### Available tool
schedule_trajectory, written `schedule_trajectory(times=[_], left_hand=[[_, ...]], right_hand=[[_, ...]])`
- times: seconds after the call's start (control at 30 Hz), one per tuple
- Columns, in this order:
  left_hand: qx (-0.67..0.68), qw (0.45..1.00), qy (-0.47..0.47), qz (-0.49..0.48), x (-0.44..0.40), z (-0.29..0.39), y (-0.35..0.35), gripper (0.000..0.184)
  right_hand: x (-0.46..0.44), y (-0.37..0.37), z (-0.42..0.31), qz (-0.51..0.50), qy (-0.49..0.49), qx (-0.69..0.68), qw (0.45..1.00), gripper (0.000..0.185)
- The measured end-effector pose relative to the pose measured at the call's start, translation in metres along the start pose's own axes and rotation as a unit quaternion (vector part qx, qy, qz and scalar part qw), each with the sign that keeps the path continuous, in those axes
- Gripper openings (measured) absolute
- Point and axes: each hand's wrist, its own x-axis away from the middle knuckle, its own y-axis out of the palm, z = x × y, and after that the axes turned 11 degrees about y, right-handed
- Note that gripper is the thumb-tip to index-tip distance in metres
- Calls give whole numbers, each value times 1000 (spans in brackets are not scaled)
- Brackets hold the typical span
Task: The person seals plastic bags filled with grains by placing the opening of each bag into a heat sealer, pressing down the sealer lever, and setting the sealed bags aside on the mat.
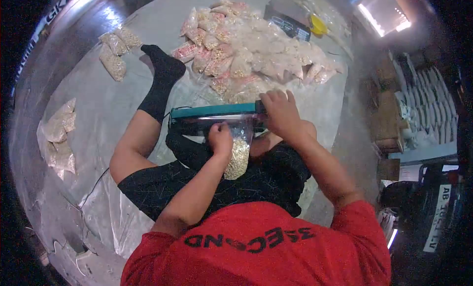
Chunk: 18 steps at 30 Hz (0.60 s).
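- Left hand (220, 138): found in front of the torso, fingers curled inward in a closed grip, knuckles forward.
- Left wrist (224, 156): near straight, directly behind that grip.
- Left forearm (199, 185): ran back and leftward from the grip to a bent elbow.
- Right hand (284, 117): positioned forward and right of the left grip, well apart from it, back of the hand uppermost. Its fingers (280, 96) were extended forward and slightly parted; thumb position could not be verified.
- Right forearm (325, 163): slanted back and rightward from the hand, elbow out to the side.
- Left leg (139, 133): bent, knee left of the grip, foot (165, 67) forward and left of it.
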Motion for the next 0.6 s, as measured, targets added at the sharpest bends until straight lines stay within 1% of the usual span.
schedule_trajectory(times=[0.07, 0.1, 0.13, 0.17, 0.2, 0.23, 0.27, 0.3, 0.33, 0.37, 0.4, 0.43, 0.47, 0.5, 0.53, 0.6], left_hand=[[55, 998, -37, 3, 1, 2, 2, 21], [57, 998, -32, 4, 0, 5, 2, 21], [53, 998, -45, -4, 0, 6, 1, 20], [48, 997, -59, -11, 1, 6, -1, 19], [48, 997, -60, -9, 3, 9, -3, 19], [40, 997, -67, -21, 6, 16, -6, 22], [31, 996, -72, -35, 9, 24, -9, 25], [31, 996, -69, -38, 13, 31, -11, 25], [61, 995, -54, -49, 18, 37, -12, 22], [91, 993, -38, -59, 23, 43, -13, 19], [90, 993, -34, -62, 28, 43, -13, 19], [127, 987, 4, -94, 34, 41, -16, 16], [163, 978, 42, -125, 40, 40, -21, 14], [160, 978, 46, -126, 50, 54, -28, 14], [166, 973, 30, -158, 65, 85, -40, 13], [169, 965, 14, -198, 100, 140, -59, 11]], right_hand=[[17, -3, -6, 159, 23, -23, 987, 77], [27, -2, -10, 164, 22, -23, 986, 77], [40, 2, -15, 205, 76, -110, 970, 79], [52, 7, -20, 242, 129, -196, 942, 80], [64, 16, -26, 295, 140, -214, 921, 81], [77, 29, -29, 295, 139, -215, 921, 81], [89, 47, -29, 220, 155, -285, 920, 83], [95, 58, -29, 185, 163, -319, 915, 84], [101, 67, -29, 150, 173, -352, 908, 85], [104, 76, -29, 57, 223, -451, 862, 86], [106, 83, -29, -38, 267, -542, 796, 88], [106, 95, -27, -33, 266, -546, 794, 88], [106, 106, -26, -59, 241, -577, 778, 87], [108, 111, -25, -85, 216, -607, 760, 85], [113, 110, -25, -83, 213, -610, 759, 85], [120, 96, -29, -101, -15, -613, 784, 84]])
